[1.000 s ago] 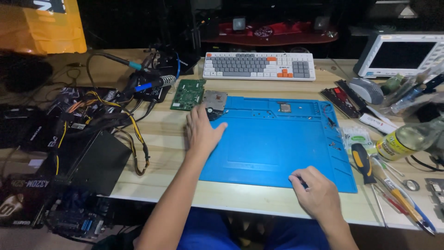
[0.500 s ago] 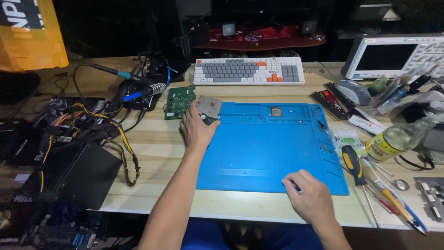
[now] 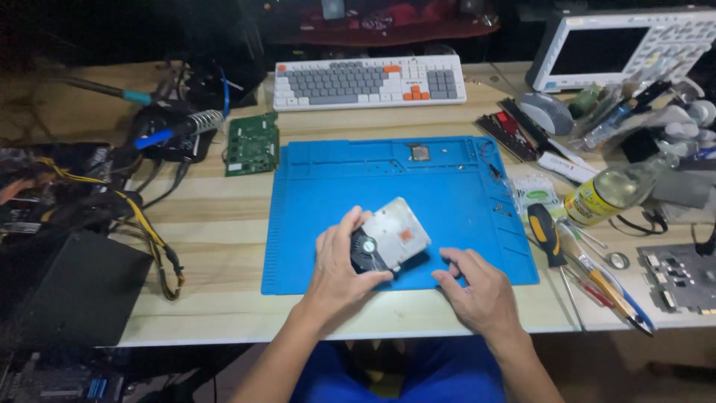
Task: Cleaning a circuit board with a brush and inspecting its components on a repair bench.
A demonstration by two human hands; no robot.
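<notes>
My left hand grips a small silver cooler with a black fan, holding it tilted just above the near part of the blue work mat. My right hand rests on the mat's front edge, right beside the cooler, fingers loosely curled and holding nothing that I can see. A small chip lies near the mat's far edge.
A green circuit board lies left of the mat, with a soldering iron and tangled cables beyond. A keyboard sits at the back. Screwdrivers, a bottle and an oscilloscope crowd the right side.
My left hand reached the far-left corner of the mat, took the cooler there and brought it to the near middle. My right hand shifted slightly toward it.
</notes>
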